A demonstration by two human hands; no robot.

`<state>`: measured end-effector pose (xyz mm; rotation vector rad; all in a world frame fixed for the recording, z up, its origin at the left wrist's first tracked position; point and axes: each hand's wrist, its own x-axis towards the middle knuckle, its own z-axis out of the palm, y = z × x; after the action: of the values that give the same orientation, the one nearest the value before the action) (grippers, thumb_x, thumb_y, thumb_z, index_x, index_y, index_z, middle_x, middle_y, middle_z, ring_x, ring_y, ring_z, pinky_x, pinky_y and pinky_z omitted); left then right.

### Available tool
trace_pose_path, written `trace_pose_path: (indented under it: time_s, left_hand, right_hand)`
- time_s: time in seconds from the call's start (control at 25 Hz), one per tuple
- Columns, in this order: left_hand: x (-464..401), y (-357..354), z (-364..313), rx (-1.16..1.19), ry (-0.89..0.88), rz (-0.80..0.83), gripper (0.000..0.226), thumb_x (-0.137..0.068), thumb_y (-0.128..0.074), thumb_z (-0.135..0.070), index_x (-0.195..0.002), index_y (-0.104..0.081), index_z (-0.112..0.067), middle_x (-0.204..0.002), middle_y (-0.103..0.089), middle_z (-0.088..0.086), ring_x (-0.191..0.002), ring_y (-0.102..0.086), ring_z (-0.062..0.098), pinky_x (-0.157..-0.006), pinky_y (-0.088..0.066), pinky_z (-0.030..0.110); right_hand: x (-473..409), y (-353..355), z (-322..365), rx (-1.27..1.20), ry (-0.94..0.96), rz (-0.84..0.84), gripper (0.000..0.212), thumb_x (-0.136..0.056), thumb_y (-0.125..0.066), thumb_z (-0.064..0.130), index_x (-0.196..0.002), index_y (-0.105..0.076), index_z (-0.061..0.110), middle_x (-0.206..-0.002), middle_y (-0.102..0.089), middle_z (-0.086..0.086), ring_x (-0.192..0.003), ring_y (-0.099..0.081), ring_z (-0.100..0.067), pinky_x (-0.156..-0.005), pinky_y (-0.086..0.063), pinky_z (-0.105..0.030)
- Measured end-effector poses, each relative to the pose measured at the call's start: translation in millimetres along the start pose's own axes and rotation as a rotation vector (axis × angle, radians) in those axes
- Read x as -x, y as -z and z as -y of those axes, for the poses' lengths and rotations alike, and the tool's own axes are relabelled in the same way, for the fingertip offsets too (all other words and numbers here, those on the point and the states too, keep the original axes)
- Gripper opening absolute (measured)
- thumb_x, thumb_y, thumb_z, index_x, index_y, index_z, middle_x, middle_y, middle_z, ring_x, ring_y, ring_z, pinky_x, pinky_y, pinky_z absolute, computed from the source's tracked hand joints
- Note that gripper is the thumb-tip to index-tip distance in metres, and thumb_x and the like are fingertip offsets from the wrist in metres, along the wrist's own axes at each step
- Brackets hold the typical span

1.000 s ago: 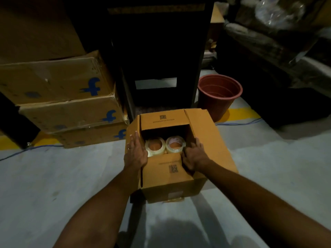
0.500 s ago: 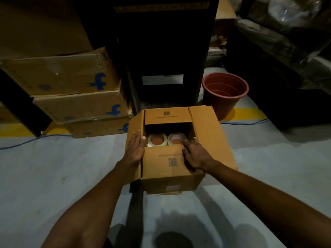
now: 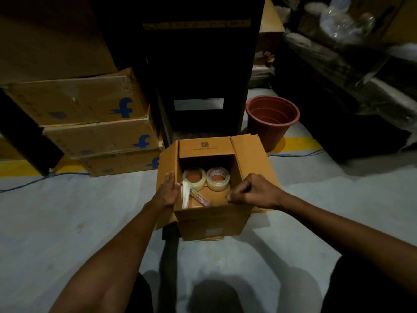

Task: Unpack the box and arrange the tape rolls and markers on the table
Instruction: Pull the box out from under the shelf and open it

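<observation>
Cardboard box (image 3: 209,222) sits open on the grey floor (image 3: 67,222), all its flaps folded out. Everything here is placed relative to that box. Inside, at the far end, two clear tape rolls (image 3: 194,178) lie flat side by side, touching or nearly so. Along the inside of its left wall there's a white bundle (image 3: 185,194) standing on edge, can't tell what it is, and right beside it a slim pinkish wrapped thing (image 3: 199,197) lying slanted on the bottom, maybe a marker pack but too blurry to say.

Left hand (image 3: 167,190) lies flat against the box's left flap, fingers straight and together, pressing it outward. Right hand (image 3: 253,192) is over the near right corner, fingers curled in, thumb and fingertips pinching the rim of the box there.

Left of the box, stacked cartons (image 3: 90,123) with a blue f logo. Behind it, a dark cabinet (image 3: 198,64). Behind right, a reddish pot (image 3: 272,122), with a yellow line (image 3: 300,143) and blue cable (image 3: 295,154) on the floor near it.
</observation>
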<state>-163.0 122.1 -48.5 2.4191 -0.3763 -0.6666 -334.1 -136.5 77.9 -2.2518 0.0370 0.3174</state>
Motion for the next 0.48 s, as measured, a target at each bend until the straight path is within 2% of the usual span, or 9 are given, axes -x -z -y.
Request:
trace_pose_path:
  time_s: [0.08,0.12,0.2,0.32,0.36,0.48]
  left_hand:
    - [-1,-3,7,-0.038,-0.017,-0.008,0.065,-0.104,-0.03,-0.041,-0.155,0.007,-0.023,-0.164,0.004,0.006,-0.151,-0.005,0.031,-0.122,-0.013,0.051]
    - [-1,-5,12,-0.04,-0.031,-0.011,0.066,-0.104,-0.03,-0.041,-0.155,0.008,-0.024,-0.164,0.004,0.006,-0.151,-0.005,0.032,-0.121,-0.014,0.052]
    - [-1,-9,16,-0.049,-0.055,-0.032,0.066,-0.104,-0.03,-0.041,-0.155,0.008,-0.025,-0.164,0.004,0.006,-0.151,-0.004,0.032,-0.121,-0.014,0.053]
    - [-1,-12,13,-0.023,-0.073,-0.078,0.064,-0.104,-0.029,-0.038,-0.155,0.006,-0.022,-0.164,0.001,0.009,-0.151,-0.006,0.032,-0.121,-0.015,0.051]
    - [1,-14,14,-0.02,-0.084,-0.112,0.063,-0.105,-0.029,-0.037,-0.155,0.004,-0.021,-0.164,-0.001,0.01,-0.151,-0.007,0.031,-0.121,-0.016,0.049]
    - [11,-21,15,0.006,-0.129,-0.211,0.061,-0.104,-0.027,-0.038,-0.156,0.001,-0.022,-0.164,-0.005,0.008,-0.151,-0.007,0.029,-0.121,-0.016,0.048]
  right_hand:
    - [6,-8,-6,-0.092,-0.059,0.163,0.007,-0.08,-0.076,0.022,-0.083,-0.081,0.017,-0.085,-0.077,0.003,-0.088,-0.07,-0.007,-0.082,-0.057,-0.03]
    - [7,-16,-11,-0.082,-0.089,0.191,0.013,-0.078,-0.079,0.023,-0.09,-0.08,0.019,-0.093,-0.077,0.005,-0.093,-0.069,-0.008,-0.086,-0.057,-0.032]
    - [3,-33,-24,0.034,-0.143,0.181,0.045,-0.07,-0.087,0.032,-0.111,-0.074,0.022,-0.113,-0.07,0.009,-0.105,-0.063,-0.009,-0.093,-0.054,-0.031]
    - [-5,-58,-36,0.366,-0.116,0.171,0.091,-0.06,-0.088,0.049,-0.139,-0.051,0.023,-0.138,-0.055,0.002,-0.124,-0.053,-0.019,-0.103,-0.047,-0.034]
    - [-8,-65,-40,0.462,-0.071,0.191,0.096,-0.062,-0.086,0.051,-0.143,-0.045,0.021,-0.143,-0.051,-0.001,-0.129,-0.05,-0.022,-0.106,-0.044,-0.035]
    - [-12,-84,-43,0.565,0.016,0.22,0.091,-0.069,-0.083,0.045,-0.144,-0.037,0.019,-0.145,-0.047,-0.006,-0.13,-0.046,-0.026,-0.106,-0.042,-0.038]
